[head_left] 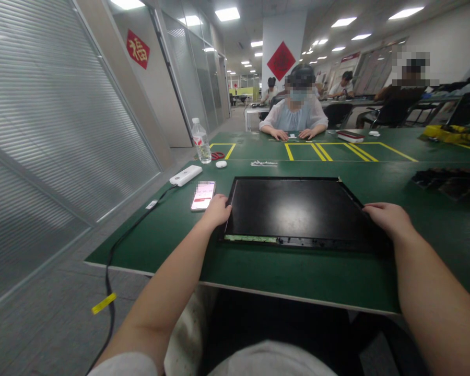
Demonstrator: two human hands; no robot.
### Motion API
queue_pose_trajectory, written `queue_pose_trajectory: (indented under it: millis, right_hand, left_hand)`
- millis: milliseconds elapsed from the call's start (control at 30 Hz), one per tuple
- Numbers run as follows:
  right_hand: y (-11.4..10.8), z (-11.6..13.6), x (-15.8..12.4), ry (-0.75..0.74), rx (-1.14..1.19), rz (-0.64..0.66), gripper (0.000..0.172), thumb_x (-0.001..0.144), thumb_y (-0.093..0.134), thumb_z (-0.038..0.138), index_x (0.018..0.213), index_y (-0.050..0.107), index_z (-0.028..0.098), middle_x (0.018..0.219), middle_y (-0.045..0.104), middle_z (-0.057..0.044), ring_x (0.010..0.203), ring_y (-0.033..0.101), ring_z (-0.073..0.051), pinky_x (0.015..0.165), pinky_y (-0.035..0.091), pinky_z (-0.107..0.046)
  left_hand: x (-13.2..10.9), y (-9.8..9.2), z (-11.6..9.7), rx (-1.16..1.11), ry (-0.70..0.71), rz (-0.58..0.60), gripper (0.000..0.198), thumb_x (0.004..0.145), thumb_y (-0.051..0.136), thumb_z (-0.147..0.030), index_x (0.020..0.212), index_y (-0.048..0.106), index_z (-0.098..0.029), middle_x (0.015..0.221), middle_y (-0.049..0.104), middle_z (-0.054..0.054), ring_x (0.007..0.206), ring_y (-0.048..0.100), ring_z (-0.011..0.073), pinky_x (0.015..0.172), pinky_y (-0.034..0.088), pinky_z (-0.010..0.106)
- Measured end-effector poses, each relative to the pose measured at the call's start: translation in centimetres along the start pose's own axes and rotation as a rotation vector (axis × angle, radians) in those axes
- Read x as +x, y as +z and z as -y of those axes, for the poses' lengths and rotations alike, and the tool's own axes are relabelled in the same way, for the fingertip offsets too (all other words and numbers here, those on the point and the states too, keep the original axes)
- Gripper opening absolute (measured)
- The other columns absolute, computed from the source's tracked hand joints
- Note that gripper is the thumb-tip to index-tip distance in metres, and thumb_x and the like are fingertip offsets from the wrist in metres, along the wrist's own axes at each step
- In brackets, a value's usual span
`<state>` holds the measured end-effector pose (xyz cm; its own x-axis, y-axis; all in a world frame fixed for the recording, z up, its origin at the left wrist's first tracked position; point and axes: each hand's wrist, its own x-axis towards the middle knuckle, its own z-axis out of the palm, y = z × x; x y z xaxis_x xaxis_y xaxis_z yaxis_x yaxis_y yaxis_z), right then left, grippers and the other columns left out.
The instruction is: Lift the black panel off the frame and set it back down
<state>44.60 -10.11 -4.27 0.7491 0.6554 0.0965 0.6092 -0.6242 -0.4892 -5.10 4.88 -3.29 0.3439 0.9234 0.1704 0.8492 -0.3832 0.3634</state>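
A flat black screen panel with a dark frame lies on the green table. Along its near edge, on the left part, runs a green circuit strip. My left hand grips the panel's left edge, thumb and fingers closed on it. On the opposite side my right hand holds the right edge, its fingertips partly hidden by the frame. Just left of the panel, beside my left hand, a lit phone lies face up.
A white power strip with a black cable, a water bottle, red-handled scissors and a small white case are at the left. Across the table sits a person. Dark items lie at the right.
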Motion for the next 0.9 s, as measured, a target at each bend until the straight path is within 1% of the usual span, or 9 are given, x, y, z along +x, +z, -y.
queue_pose_trajectory:
  millis: [100,233,367,467,533,600,700,800,900]
  right_hand:
    - [0.2,-0.1,0.3,0.065,0.033,0.042,0.031,0.071,0.070,0.038,0.094,0.083,0.023,0.100,0.079,-0.010,0.085,0.070,-0.026,0.077,0.053,-0.035]
    - [0.3,0.1,0.2,0.031,0.011,0.033,0.032,0.071,0.070,0.039,0.096,0.082,0.023,0.101,0.079,-0.011,0.092,0.072,-0.029,0.078,0.054,-0.036]
    - [0.6,0.4,0.0,0.002,-0.082,0.028,0.039,0.076,0.068,0.042,0.106,0.080,0.020,0.110,0.079,-0.014,0.102,0.072,-0.033,0.077,0.053,-0.038]
    - [0.8,0.5,-0.1,-0.011,-0.105,0.026,0.041,0.077,0.066,0.043,0.109,0.079,0.020,0.112,0.079,-0.014,0.104,0.073,-0.034,0.077,0.054,-0.038]
    - [0.8,0.6,-0.2,-0.011,-0.106,0.026,0.041,0.078,0.066,0.043,0.110,0.079,0.020,0.111,0.079,-0.014,0.104,0.073,-0.034,0.078,0.054,-0.039]
    - [0.7,0.7,-0.3,-0.006,-0.111,0.033,0.041,0.079,0.066,0.043,0.111,0.078,0.020,0.112,0.078,-0.014,0.103,0.073,-0.034,0.078,0.055,-0.039]
    - [0.5,0.9,-0.4,-0.003,-0.125,0.051,0.041,0.081,0.065,0.043,0.113,0.077,0.019,0.115,0.078,-0.015,0.102,0.073,-0.032,0.078,0.055,-0.037]
    - [0.5,0.9,-0.5,-0.001,-0.119,0.059,0.040,0.082,0.065,0.042,0.112,0.077,0.019,0.114,0.077,-0.015,0.101,0.073,-0.031,0.079,0.055,-0.037]
    - [0.6,0.7,-0.3,-0.004,-0.102,0.048,0.039,0.081,0.066,0.042,0.110,0.077,0.019,0.111,0.078,-0.015,0.101,0.073,-0.032,0.080,0.055,-0.038]
  left_hand:
    - [0.0,-0.1,-0.1,0.024,-0.007,0.010,0.032,0.087,0.059,-0.015,0.112,0.079,-0.012,0.133,0.070,0.020,0.133,0.062,0.0339,0.120,0.046,0.043]
    - [0.0,-0.1,-0.2,0.010,-0.022,0.011,0.035,0.086,0.057,-0.012,0.114,0.078,-0.010,0.135,0.069,0.021,0.132,0.063,0.0326,0.119,0.046,0.041]
    - [0.1,-0.1,-0.2,-0.043,-0.025,-0.001,0.035,0.082,0.058,-0.010,0.109,0.080,-0.012,0.132,0.071,0.020,0.132,0.063,0.0338,0.119,0.046,0.043]
    - [0.2,-0.2,-0.2,-0.099,-0.033,-0.029,0.036,0.079,0.059,-0.009,0.106,0.081,-0.015,0.130,0.074,0.018,0.135,0.062,0.0342,0.121,0.044,0.045]
    - [0.1,-0.5,-0.4,-0.125,-0.027,-0.038,0.035,0.077,0.059,-0.008,0.101,0.082,-0.017,0.125,0.076,0.015,0.133,0.063,0.0333,0.120,0.045,0.045]
    - [-0.1,-0.9,-0.6,-0.182,-0.039,-0.032,0.031,0.078,0.058,-0.009,0.094,0.082,-0.018,0.114,0.079,0.012,0.124,0.069,0.0325,0.114,0.050,0.045]
    - [-0.5,-1.6,-1.2,-0.432,-0.161,-0.057,0.026,0.082,0.060,-0.013,0.091,0.083,-0.019,0.095,0.081,0.008,0.103,0.076,0.0312,0.100,0.059,0.043]
    - [-0.7,-2.0,-1.8,-0.771,-0.360,-0.108,0.026,0.080,0.069,-0.015,0.100,0.084,-0.021,0.087,0.081,0.004,0.087,0.077,0.0279,0.087,0.062,0.039]
    - [-0.7,-2.1,-2.1,-1.042,-0.500,-0.155,0.032,0.076,0.079,-0.014,0.107,0.084,-0.020,0.083,0.081,0.005,0.080,0.077,0.0250,0.081,0.063,0.037]
